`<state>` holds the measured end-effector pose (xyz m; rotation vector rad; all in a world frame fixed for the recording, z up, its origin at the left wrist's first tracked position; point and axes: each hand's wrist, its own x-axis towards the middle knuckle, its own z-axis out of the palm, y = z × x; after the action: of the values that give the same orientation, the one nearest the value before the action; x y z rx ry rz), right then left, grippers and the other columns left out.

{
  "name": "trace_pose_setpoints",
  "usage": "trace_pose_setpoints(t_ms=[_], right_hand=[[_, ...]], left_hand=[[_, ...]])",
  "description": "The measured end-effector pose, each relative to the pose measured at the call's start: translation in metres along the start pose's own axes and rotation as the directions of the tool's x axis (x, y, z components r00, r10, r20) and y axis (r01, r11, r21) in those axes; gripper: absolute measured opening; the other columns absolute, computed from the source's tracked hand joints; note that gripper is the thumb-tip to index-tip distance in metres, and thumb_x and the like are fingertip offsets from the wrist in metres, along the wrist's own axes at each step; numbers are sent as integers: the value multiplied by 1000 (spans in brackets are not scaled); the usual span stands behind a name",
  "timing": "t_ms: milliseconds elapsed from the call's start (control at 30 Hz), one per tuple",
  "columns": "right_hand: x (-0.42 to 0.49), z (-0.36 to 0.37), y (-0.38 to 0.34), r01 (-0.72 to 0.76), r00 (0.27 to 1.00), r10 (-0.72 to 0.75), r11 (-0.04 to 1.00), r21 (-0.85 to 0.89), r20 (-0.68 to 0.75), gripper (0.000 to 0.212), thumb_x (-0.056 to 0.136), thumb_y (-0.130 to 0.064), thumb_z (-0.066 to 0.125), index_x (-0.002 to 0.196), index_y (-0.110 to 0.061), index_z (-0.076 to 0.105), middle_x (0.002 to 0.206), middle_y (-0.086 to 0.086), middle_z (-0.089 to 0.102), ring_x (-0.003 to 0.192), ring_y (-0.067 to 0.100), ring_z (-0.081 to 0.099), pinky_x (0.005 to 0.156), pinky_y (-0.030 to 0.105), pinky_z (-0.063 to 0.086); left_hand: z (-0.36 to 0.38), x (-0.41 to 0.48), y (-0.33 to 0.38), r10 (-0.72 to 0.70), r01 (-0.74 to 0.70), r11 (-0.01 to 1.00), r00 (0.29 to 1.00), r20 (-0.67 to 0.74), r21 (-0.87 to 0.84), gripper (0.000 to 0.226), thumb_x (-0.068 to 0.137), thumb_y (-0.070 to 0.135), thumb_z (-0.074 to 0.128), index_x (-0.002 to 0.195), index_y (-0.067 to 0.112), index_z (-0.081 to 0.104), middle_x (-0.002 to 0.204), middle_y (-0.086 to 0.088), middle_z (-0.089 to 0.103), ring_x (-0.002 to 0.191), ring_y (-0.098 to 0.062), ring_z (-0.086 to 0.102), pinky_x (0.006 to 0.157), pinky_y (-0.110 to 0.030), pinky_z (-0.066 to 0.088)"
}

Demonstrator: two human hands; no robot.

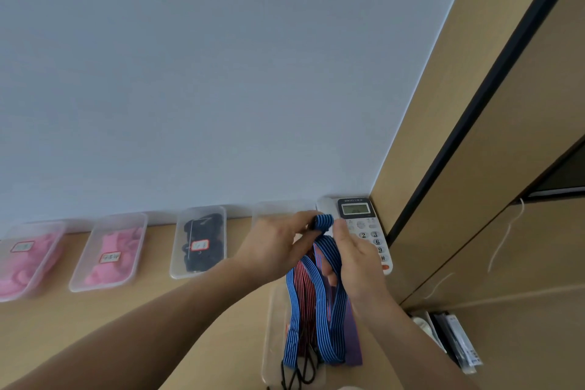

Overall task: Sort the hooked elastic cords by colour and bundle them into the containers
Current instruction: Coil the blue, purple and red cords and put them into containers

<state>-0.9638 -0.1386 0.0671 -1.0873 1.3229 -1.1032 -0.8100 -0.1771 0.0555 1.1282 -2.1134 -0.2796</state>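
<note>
Near tray: a clear container [273, 320] sits at the front of the wooden desk [79, 310], right under the hands, with the cords' lower ends hanging into it.
Hooks: black hooks [299, 372] lie at the tray's near end, on the ends of the cords.
Blue cords: blue-striped cords [292, 320] rise out of the tray in long loops up to both hands, and their top is folded over into a small roll [323, 221] between the fingertips.
Red cords: red-striped cords [306, 294] hang in the same bunch, between the blue strands.
Purple cord: a plain purple strap [354, 348] drops along the right side of the bunch into the tray.
Left hand: the left hand [272, 247] has its fingers curled and pinches the folded top of the blue cords from the left.
Right hand: the right hand [357, 260] grips the same bunch from the right, thumb up against the roll, fingers curled through the loops.
Phone: a grey desk telephone [357, 225] lies just behind the right hand, in the corner by the wooden cabinet [459, 231].
Far row: along the wall stand more clear trays. An empty-looking one [272, 210] is partly hidden behind the left hand, the next [199, 241] holds black cords, and the two farther left [109, 252] [28, 260] hold pink ones. The three filled trays carry red-edged labels I cannot read.
Cabinet: a thin white string [506, 231] dangles down its front.
</note>
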Motion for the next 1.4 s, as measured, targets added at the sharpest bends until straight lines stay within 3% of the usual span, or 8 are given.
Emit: trace_pose_setpoints(t_ms=[300, 467, 600, 733, 933, 1067, 1200, 1400], right_hand=[[0, 2, 1, 64, 996, -68, 996, 64, 64, 54, 82, -54, 52, 79, -2, 66, 58, 6, 61, 48, 14, 50, 49, 23, 42], [-2, 2, 0, 109, 993, -111, 993, 48, 37, 43, 82, -47, 57, 76, -4, 62, 57, 4, 59, 47, 12, 48, 49, 23, 42], [-13, 4, 3, 137, 988, -138, 990, 17, 71, 38, 82, -43, 55, 80, -6, 61, 55, 0, 60, 46, 8, 48, 45, 18, 40], [-21, 3, 6, 164, 984, -164, 986, 12, 67, 42, 82, -40, 54, 80, 1, 60, 55, 2, 59, 46, 9, 48, 47, 18, 41], [-36, -4, 13, 159, 984, -155, 986, -47, 86, 40, 83, -40, 53, 76, -1, 60, 55, 4, 60, 45, 12, 50, 46, 23, 45], [-43, 0, 18, 99, 994, -96, 993, -58, 52, 40, 89, -36, 51, 74, -1, 64, 51, 5, 58, 42, 13, 47, 43, 21, 41], [-47, 1, 23, 21, 999, -18, 996, -84, 39, 45, 92, -36, 54, 76, 6, 63, 51, 6, 58, 42, 17, 48, 42, 22, 41], [-53, 4, 20, -72, 996, 75, 996, -52, 57, 55, 91, -45, 44, 69, 3, 60, 51, 8, 60, 41, 20, 49, 43, 24, 42]], left_hand=[[4, -1, -12, 327, -317, 914, 945, 4, 252, 38, 101, 13, 36, 121, 8, 68, 115, -4, 71, 87, -14, 69, 69, -19, 50], [-2, -10, 1, -33, 40, 978, 999, 38, -204, 43, 93, 13, 46, 135, 13, 57, 129, -2, 65, 110, -11, 65, 91, -22, 52], [-14, -4, 22, -485, 503, 634, 850, 205, -588, 30, 100, 17, 51, 129, 21, 60, 113, 5, 72, 93, -11, 69, 90, -28, 55], [-18, -6, 30, -474, 615, 423, 776, 416, -666, 26, 97, 21, 58, 121, 13, 64, 94, -21, 73, 82, -29, 69, 87, -51, 56], [-14, -23, 32, -432, 656, 231, 731, 529, -718, 29, 89, 23, 66, 107, 1, 66, 91, -17, 72, 81, -29, 68, 88, -52, 53], [-15, -27, 40, -534, 583, 371, 771, 348, -722, 21, 88, 5, 68, 108, 5, 61, 89, -14, 75, 74, -21, 70, 66, -29, 54], [-12, -37, 43, -493, 517, 631, 843, 215, -579, 24, 85, 14, 72, 105, 19, 59, 90, 1, 76, 80, -13, 73, 74, -33, 58], [-2, -56, 35, -240, 230, 950, 970, -26, -213, 24, 83, 26, 64, 107, 23, 59, 90, 8, 71, 78, -5, 62, 69, -21, 52]])
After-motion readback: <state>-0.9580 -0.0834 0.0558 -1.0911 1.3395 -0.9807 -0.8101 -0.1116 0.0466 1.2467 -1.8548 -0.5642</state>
